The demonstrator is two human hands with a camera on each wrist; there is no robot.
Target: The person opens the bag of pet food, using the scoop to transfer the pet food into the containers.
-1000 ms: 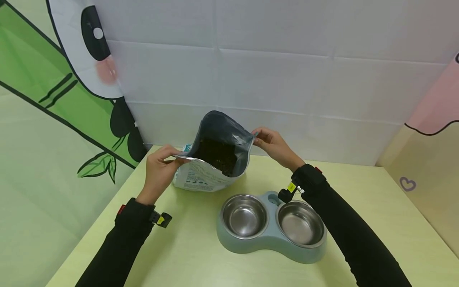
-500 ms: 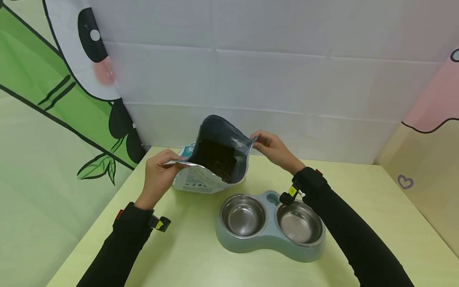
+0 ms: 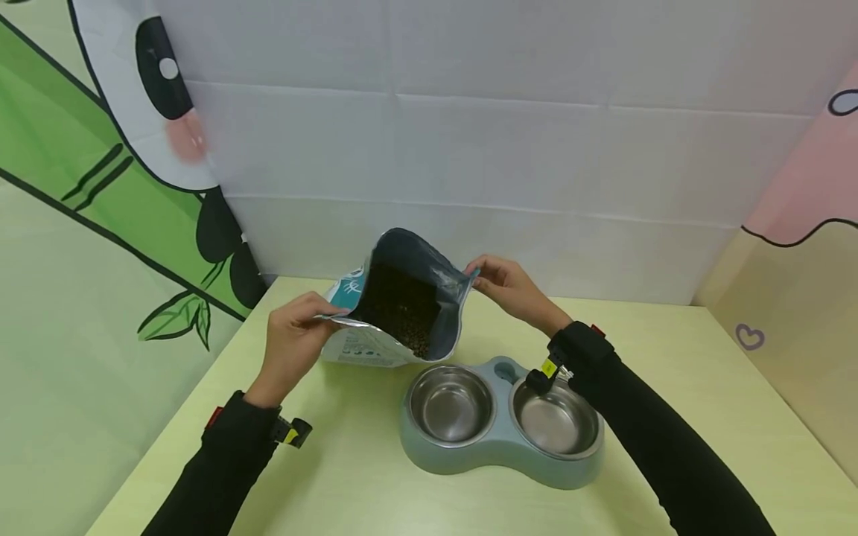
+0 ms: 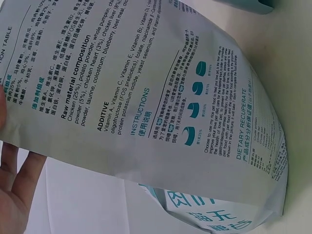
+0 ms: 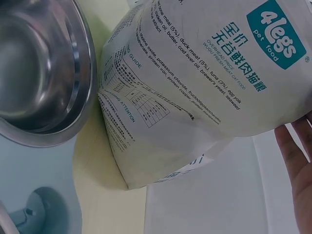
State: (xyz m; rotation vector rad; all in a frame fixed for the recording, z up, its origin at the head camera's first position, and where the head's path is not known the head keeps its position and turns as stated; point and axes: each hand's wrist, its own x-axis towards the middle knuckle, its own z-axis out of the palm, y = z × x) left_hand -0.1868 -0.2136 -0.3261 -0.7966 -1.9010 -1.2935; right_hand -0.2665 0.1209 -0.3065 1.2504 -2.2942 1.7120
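Note:
A white and teal cat food bag (image 3: pixel 365 348), printed "pet food" in the right wrist view, leans toward me with its mouth spread wide. Dark brown kibble (image 3: pixel 402 309) lies inside, close to the lower lip. My left hand (image 3: pixel 295 339) pinches the bag's left top corner between thumb and fingers. The right top corner is pinched by my right hand (image 3: pixel 512 290). Just in front of the bag stands a blue-grey double feeder (image 3: pixel 503 454) with two steel bowls. Nothing lies in the left bowl (image 3: pixel 451 408); the right bowl (image 3: pixel 555 420) is partly covered by the wrist camera.
The pale yellow table (image 3: pixel 348 476) carries the bag and the feeder. Behind it hangs a white backdrop sheet (image 3: pixel 496 164) close to the table's rear edge. A printed green sheet (image 3: pixel 87 335) hangs along the left side.
The bag's mouth has tipped further forward and down toward the left bowl, with both hands lowering along with it. Kibble has slid nearer the lip. The feeder stays in place.

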